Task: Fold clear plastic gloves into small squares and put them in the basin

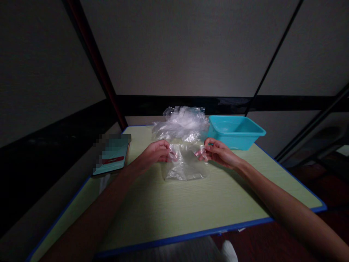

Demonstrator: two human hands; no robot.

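Between my two hands a clear plastic bag [185, 167] hangs just over the table, its upper edge held at both corners. My left hand [159, 151] pinches the bag's left upper corner, fingers closed. On the other side my right hand [218, 152] grips the right upper corner between thumb and fingers, some fingertips showing through the film. Behind the held bag lies a loose heap of clear plastic bags [182, 123], crumpled and shiny. Whether anything is inside the held bag I cannot make out; it looks flat.
A turquoise plastic basin [231, 141] stands at the back right, close to my right hand. On the left edge lies a flat item with a pale green cover [113, 163], partly blurred out. The pale yellow table [191, 211] has a blue rim; wall panels rise behind it.
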